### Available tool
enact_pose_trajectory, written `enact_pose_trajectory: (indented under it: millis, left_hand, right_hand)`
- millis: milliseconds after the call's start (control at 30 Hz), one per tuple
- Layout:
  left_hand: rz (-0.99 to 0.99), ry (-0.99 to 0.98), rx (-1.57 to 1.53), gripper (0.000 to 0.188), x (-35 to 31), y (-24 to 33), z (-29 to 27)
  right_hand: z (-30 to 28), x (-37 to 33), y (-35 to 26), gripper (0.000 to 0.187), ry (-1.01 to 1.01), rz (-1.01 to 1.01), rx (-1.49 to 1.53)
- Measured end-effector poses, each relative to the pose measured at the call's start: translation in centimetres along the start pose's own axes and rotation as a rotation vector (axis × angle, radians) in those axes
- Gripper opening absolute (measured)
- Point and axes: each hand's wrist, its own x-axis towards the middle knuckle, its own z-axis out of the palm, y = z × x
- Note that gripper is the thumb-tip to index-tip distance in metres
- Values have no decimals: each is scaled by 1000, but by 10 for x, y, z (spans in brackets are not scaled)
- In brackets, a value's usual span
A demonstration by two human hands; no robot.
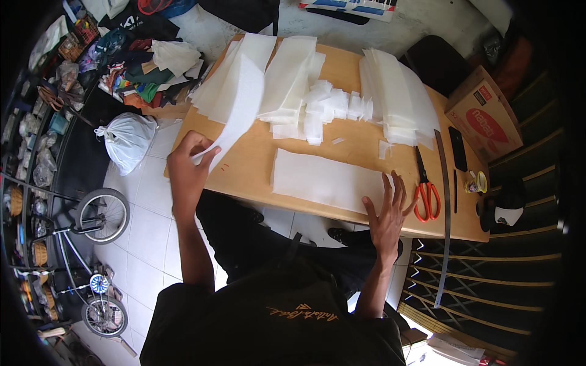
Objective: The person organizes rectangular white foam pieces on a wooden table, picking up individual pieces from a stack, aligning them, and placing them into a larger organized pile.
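Note:
My left hand (190, 168) is closed in a pinch on one end of a long white strip (244, 104) of thin sheet material. The strip curves upward and away, over the pale sheets at the table's far left. On the near edge of the table lies a white rectangular sheet (323, 181), possibly more than one layer. My right hand (387, 219) rests with fingers spread over its right end. Beside that hand are orange-handled scissors (429, 200), their dark blades pointing away from me. Whether the material is paper or cloth, I cannot tell.
Stacks of pale sheets (397, 91) and small white offcuts (329, 102) cover the wooden table's (244, 174) far side. A long metal ruler (446, 201) overhangs the near edge. To the right are a phone (457, 148) and a cardboard box (485, 116). A small bicycle (101, 244) stands left.

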Motion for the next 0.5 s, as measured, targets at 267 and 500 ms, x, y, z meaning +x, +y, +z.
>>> enact_pose_trajectory:
  millis: [267, 500]
  left_hand:
    - [667, -249, 286, 19, -19, 114, -37]
    - [565, -400, 165, 29, -22, 114, -39]
  right_hand:
    - [-70, 18, -101, 72, 459, -590, 272]
    - [-94, 25, -98, 14, 201, -523, 401]
